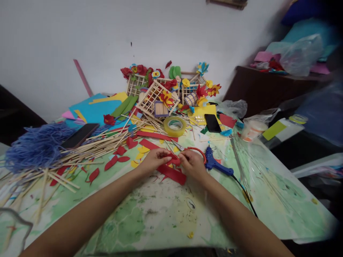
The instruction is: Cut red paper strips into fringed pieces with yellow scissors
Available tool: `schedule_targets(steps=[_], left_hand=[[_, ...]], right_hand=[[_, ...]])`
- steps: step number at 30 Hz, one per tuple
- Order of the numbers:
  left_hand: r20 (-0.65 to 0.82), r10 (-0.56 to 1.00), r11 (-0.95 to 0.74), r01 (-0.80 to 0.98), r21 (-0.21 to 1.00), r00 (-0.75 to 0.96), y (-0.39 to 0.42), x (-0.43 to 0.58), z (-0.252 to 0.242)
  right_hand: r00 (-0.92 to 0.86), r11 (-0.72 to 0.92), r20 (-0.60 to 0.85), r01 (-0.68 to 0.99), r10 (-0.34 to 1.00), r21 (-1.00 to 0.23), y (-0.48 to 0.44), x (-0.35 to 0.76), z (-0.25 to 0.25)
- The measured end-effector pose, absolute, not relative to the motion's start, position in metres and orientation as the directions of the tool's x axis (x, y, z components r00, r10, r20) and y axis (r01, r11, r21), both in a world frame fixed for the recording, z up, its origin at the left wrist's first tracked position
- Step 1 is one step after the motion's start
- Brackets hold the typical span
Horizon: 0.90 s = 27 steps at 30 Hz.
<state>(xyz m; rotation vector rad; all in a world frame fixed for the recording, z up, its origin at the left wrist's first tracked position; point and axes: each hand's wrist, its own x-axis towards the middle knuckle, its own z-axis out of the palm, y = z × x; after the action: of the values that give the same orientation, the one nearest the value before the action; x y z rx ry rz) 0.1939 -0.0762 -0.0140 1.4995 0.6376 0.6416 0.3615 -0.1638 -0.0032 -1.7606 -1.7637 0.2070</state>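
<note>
My left hand [154, 160] and my right hand [192, 165] meet at the middle of the painted table mat [150, 221]. Between their fingertips they pinch a small red foam paper piece [174, 159]. A long red foam strip [171, 173] lies just under both hands. Red-handled scissors [194, 152] lie beyond my right hand, their handle loop almost touching it. To its right rests a blue hot glue gun [216, 165], with its black cord running toward the table's front edge.
Loose wooden sticks, blue yarn and red paper leaves cover the left side. Behind stand popsicle-stick lattices with paper flowers, a clear tape roll [174, 126] and several sheets of coloured paper. A black phone [212, 123] lies back right, and another phone [80, 135] rests on the yarn.
</note>
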Motion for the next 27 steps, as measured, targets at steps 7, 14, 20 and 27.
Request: schedule_targets(steps=[7, 14, 20, 27], left_hand=[[-0.169, 0.839, 0.312, -0.205, 0.928, 0.517, -0.070, 0.194, -0.021], [-0.210, 0.833, 0.408, -0.310, 0.859, 0.513, -0.064, 0.192, -0.024], [-0.206, 0.831, 0.412, -0.324, 0.852, 0.517, -0.063, 0.194, -0.024], [-0.212, 0.879, 0.378, -0.351, 0.856, 0.428, -0.058, 0.195, -0.024]], right_hand=[[0.201, -0.140, 0.200, 0.949, 0.959, -0.282, -0.160, 0.395, 0.008], [0.200, -0.178, 0.126, 0.970, 0.972, -0.165, -0.161, 0.393, 0.003], [0.136, -0.122, 0.084, 0.981, 0.987, -0.153, -0.161, 0.383, 0.001], [0.234, -0.221, 0.054, 0.959, 0.971, -0.178, -0.159, 0.387, -0.001]])
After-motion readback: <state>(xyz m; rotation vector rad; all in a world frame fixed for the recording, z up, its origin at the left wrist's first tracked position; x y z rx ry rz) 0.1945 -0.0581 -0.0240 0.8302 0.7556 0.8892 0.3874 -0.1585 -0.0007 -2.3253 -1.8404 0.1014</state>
